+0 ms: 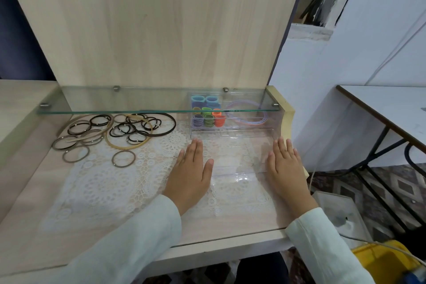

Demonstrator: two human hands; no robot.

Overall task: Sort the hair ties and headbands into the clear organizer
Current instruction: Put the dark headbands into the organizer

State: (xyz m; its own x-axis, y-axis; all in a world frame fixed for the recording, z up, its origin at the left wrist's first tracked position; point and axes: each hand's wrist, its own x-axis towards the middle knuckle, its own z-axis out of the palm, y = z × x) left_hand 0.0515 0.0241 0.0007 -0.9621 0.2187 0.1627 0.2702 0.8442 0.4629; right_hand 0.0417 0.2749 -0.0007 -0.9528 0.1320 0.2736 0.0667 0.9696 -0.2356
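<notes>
Left hand (191, 175) and right hand (285, 168) rest flat, fingers straight, flanking the clear organizer (242, 137).
Beyond them it holds coloured hair ties (208, 119) and a headband (253, 121); dark ties (115, 131) lie far left.

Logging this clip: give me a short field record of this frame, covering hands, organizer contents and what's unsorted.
left hand: flat on lace mat, fingers straight, beside clear organizer left wall
right hand: flat, fingers straight, beside its right wall
organizer rear left: coloured hair ties, stacked
organizer rear right: lilac headbands
unsorted: pile of black and brown ties and hoops at the mat's left, partly under glass shelf
held: nothing
</notes>
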